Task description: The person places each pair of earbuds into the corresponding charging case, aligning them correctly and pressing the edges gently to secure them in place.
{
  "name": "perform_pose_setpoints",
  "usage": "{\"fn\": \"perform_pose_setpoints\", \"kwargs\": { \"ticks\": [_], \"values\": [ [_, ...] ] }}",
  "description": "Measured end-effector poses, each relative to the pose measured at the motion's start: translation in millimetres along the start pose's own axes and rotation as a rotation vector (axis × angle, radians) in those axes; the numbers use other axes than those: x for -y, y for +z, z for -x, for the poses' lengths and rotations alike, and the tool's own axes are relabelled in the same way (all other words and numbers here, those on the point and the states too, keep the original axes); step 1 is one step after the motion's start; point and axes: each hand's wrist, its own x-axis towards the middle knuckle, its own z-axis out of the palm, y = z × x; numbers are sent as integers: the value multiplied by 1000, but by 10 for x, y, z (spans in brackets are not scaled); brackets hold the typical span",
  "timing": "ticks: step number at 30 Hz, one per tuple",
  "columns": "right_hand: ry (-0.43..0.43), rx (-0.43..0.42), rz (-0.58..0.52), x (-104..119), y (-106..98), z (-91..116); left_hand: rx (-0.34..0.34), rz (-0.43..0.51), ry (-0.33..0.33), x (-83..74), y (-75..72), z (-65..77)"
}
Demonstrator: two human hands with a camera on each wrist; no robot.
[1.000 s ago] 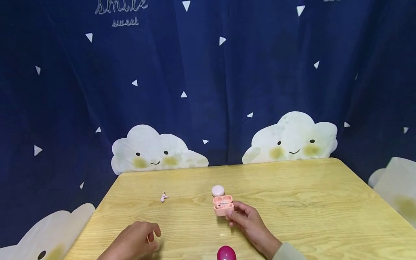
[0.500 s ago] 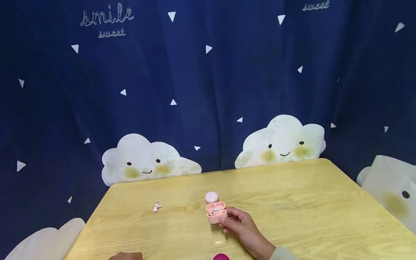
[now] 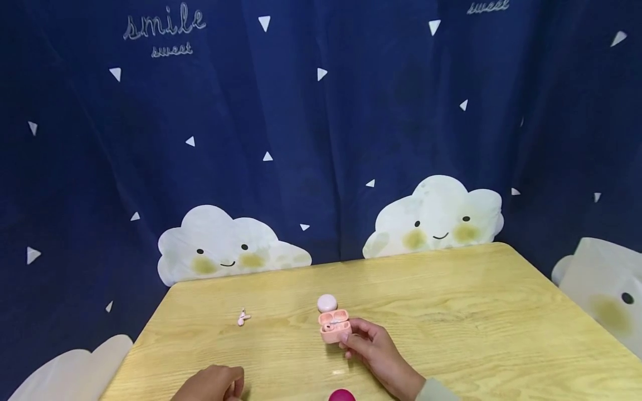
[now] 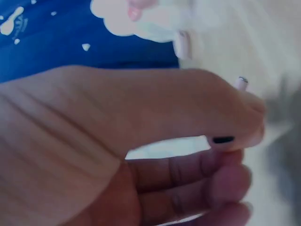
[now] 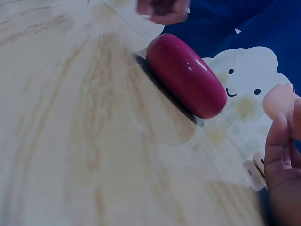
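I have the right hand [image 3: 373,346] gripping the coral case [image 3: 333,337] by its right end, thumb at the front, lid up. At near left, the left hand [image 3: 212,383] pinches what looks like a pale earbud [image 4: 241,84], its stem end poking past the fingers. Another bud [image 3: 328,327] sits in the case's left slot; the right slot looks bare. I judge the step in hand to be loading the case, so the next move calls for taking the left hand far and right, stem turned down, with the case steady.

The left hand lies back up, fingers bent; the right slants in from near right, sleeve [image 3: 437,391] behind it. Just beyond the case sits a round pale-pink container [image 3: 327,303]; a small stemmed piece [image 3: 243,318] lies well left on the desk [image 3: 451,312]. A magenta capsule [image 5: 186,75] is nearest me, and a blue curtain [image 3: 301,111] hangs behind.
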Motion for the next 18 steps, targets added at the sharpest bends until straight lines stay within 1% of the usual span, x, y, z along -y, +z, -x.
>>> {"fn": "perform_pose_setpoints", "kwargs": {
  "ticks": [2,5,6,8,13,16,18],
  "values": [
    [1,-4,3,12,4,-4,-53,-34,59,-130,-67,-54],
    [2,-10,3,28,10,-2,-154,-86,146,-336,-138,-174],
    [4,-9,5,29,10,-3,-193,-99,169,-408,-156,-212],
    [8,-9,2,30,10,-2,-248,-108,216,-546,-191,-303],
    [11,-9,2,34,6,-4,-336,-98,309,-807,-254,-534],
    [17,-11,4,27,4,-8,-389,-98,346,-906,-266,-643],
    [27,-12,2,19,4,-11,-417,-86,359,-958,-270,-698]
  ]
}}
